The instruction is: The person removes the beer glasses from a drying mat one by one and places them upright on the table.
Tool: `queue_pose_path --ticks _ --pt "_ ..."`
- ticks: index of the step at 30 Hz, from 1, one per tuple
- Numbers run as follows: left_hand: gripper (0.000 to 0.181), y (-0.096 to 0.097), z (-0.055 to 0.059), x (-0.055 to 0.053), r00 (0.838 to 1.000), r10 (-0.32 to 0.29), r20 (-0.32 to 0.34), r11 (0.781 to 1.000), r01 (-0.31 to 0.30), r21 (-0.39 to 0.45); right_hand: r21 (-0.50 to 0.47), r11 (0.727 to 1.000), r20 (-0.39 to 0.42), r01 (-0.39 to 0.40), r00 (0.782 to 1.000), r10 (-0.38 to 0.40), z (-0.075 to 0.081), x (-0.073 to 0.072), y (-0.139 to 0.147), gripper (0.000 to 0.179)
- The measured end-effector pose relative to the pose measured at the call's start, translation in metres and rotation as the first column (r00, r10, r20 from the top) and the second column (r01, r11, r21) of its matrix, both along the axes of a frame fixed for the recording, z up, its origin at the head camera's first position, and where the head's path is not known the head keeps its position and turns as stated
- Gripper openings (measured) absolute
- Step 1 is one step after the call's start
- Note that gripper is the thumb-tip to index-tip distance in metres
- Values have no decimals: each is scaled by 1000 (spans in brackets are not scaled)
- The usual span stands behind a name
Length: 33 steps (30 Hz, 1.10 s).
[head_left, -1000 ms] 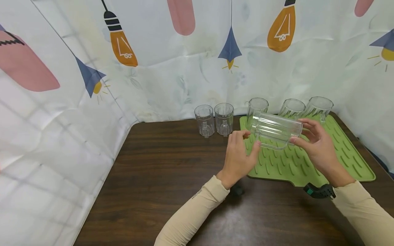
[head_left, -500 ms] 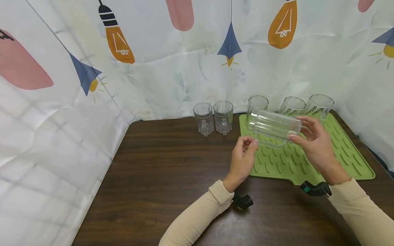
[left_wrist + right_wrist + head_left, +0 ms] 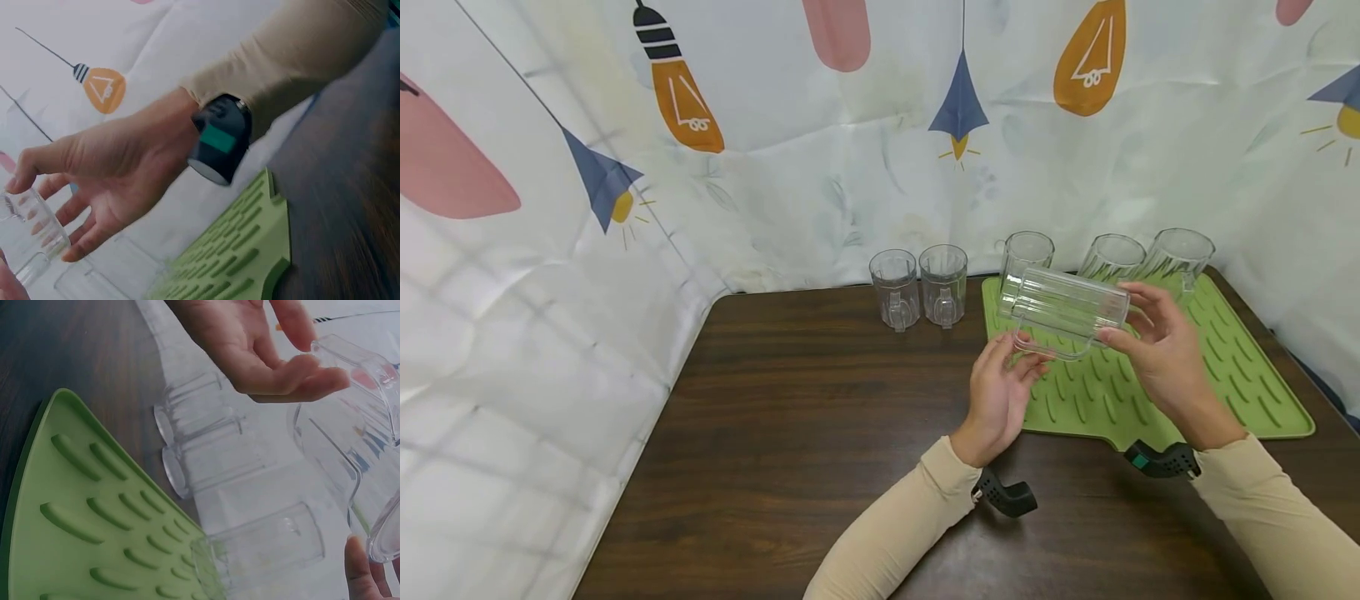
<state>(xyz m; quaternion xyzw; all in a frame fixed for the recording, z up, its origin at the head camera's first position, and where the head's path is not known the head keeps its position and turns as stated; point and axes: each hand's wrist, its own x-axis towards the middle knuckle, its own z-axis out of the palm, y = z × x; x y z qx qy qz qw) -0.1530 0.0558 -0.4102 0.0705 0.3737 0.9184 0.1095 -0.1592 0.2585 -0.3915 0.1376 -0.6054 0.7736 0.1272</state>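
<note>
In the right part of the frame, the right hand (image 3: 1161, 350) is holding a clear mug (image 3: 1063, 302), its grip clamping on one end. The mug is lying sideways in the air above the green mat (image 3: 1247, 375). The left hand's thumb and fingers are standing apart at the handle (image 3: 1069, 357), seemingly touching it. If the right fingertips are carrying most weight, the mug could be slipping and knocking the standing mug (image 3: 1028, 250) behind.
</note>
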Motion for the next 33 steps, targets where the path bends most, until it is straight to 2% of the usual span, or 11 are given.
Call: queue_pose_path --ticks 7,14,23,28,33 --pt "28 7 2 1 995 -35 88 989 22 148 -15 1000 9 -1 1000 1 -2 0 -2 57" --pt "31 10 4 3 993 -58 104 976 34 217 10 1000 23 25 999 -26 -5 0 -4 58" --pt "33 11 8 2 988 -53 148 961 10 275 15 1000 49 0 999 0 -8 1 -5 57" --pt "32 11 10 2 983 -45 177 963 -5 268 23 1000 51 5 999 -6 -10 0 -7 57" --pt "32 9 12 1 981 -59 184 968 11 251 10 1000 53 -11 999 10 -11 0 -7 54"
